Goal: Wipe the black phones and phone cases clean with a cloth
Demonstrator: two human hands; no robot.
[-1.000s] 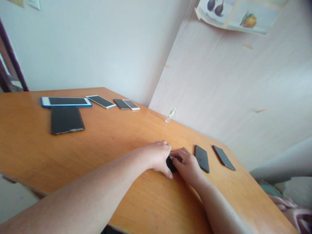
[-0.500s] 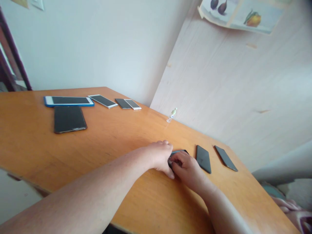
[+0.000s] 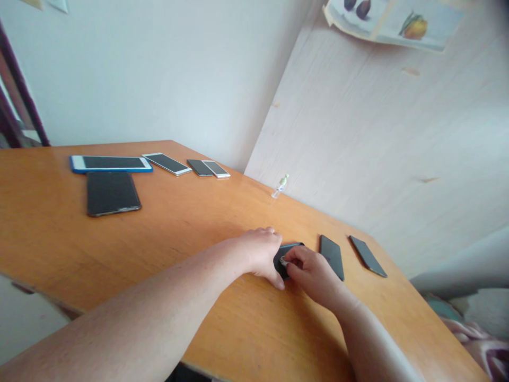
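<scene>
A dark phone [image 3: 290,248] lies flat on the orange wooden table [image 3: 191,228], between my two hands. My left hand [image 3: 260,254] rests curled against the phone's left edge, thumb on the table, steadying it. My right hand [image 3: 312,270] is closed in a pinch over the phone's near end, with a small whitish thing at the fingertips that I cannot make out. Most of the phone is hidden under the hands.
Two more dark phones [image 3: 332,255] [image 3: 368,255] lie to the right of my hands. At the far left are a blue-edged tablet [image 3: 110,163], a black tablet [image 3: 112,192] and three phones [image 3: 167,163] [image 3: 199,167] [image 3: 216,168]. A tiny bottle [image 3: 280,185] stands by the wall.
My right hand has drawn back a little towards me, uncovering more of the dark phone's far end. The left hand stays in place.
</scene>
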